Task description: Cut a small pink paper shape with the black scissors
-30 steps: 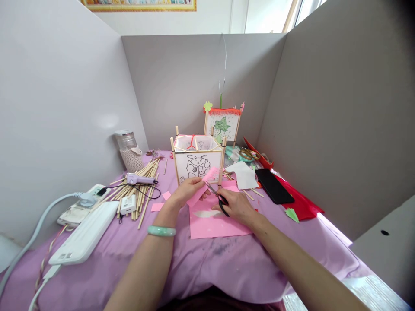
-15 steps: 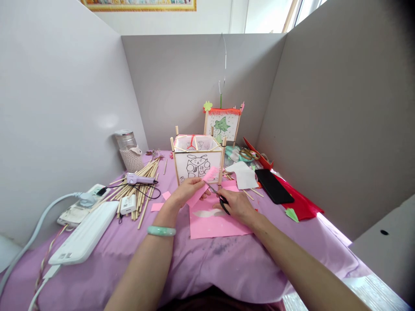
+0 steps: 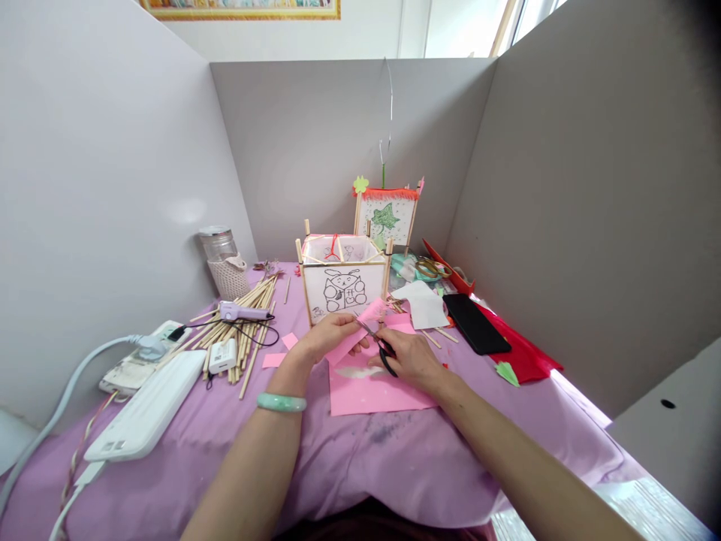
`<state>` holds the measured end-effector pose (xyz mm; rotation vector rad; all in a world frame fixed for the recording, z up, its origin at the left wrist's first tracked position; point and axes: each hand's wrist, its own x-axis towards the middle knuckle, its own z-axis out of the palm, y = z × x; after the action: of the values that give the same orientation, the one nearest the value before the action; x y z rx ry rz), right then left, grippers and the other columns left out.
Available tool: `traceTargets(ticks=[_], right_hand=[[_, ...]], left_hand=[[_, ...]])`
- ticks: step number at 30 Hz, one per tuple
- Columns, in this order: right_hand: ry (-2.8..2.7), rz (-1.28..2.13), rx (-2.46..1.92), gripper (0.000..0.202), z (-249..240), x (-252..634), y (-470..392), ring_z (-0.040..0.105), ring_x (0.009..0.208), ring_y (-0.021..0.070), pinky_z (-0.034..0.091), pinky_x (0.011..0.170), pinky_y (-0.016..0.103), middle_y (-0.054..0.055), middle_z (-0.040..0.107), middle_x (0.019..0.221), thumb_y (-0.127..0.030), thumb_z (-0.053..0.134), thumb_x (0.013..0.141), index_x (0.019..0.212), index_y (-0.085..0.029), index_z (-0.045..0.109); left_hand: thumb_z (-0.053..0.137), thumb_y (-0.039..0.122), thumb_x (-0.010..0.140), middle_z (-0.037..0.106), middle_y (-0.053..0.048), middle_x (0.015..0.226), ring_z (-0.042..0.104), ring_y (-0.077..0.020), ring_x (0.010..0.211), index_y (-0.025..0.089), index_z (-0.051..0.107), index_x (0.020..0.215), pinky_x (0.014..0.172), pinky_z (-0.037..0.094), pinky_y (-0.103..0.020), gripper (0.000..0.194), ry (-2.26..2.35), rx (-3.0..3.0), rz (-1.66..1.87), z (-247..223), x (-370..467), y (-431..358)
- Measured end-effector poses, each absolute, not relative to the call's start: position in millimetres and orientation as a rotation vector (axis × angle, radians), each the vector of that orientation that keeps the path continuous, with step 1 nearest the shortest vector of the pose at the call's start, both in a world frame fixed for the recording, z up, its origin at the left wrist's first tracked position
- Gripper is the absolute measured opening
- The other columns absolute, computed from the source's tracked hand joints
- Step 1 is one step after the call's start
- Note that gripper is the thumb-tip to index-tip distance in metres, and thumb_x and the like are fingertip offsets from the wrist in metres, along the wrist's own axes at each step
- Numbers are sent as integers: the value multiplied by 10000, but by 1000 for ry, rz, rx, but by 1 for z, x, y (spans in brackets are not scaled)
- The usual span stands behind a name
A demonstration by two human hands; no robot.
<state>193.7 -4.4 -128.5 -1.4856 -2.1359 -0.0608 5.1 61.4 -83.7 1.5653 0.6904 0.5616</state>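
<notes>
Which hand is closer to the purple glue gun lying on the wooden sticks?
Left. The left hand, holding pink paper, is just right of the purple glue gun; the right hand, gripping scissors, is farther right.

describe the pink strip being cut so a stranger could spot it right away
On the purple cloth, find the lantern frame with the rabbit drawing. Just in front, the left hand holds a pink paper strip at the scissors; unlike the flat pink sheet below, it is lifted.
</notes>
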Motion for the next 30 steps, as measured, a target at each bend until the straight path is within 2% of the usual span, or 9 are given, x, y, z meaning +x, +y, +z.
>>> traceTargets(ticks=[10, 24, 30], right_hand=[[-2131, -74, -1490, 335, -126, 194, -4, 560, 618, 129, 318, 557, 219, 3, 636, 752, -481, 588, 797, 980, -201, 602], [-2127, -78, -1462, 323, -127, 195, -3, 567, 617, 133, 320, 557, 217, 10, 644, 739, -474, 588, 802, 958, -192, 617], [-2115, -95, -1466, 325, -126, 195, -4, 563, 607, 131, 320, 556, 221, -5, 638, 730, -479, 604, 792, 952, -196, 615]], left_hand=[[544, 281, 811, 673, -85, 778, 578, -120, 594, 118, 615, 779, 567, 477, -234, 181, 679, 1538, 573, -82, 5, 60], [558, 334, 808, 665, -93, 777, 577, -121, 593, 111, 603, 769, 579, 477, -243, 231, 640, 1556, 560, -85, 3, 63], [539, 297, 825, 660, -86, 782, 571, -111, 599, 104, 602, 783, 576, 470, -227, 207, 638, 1582, 571, -84, 4, 62]])
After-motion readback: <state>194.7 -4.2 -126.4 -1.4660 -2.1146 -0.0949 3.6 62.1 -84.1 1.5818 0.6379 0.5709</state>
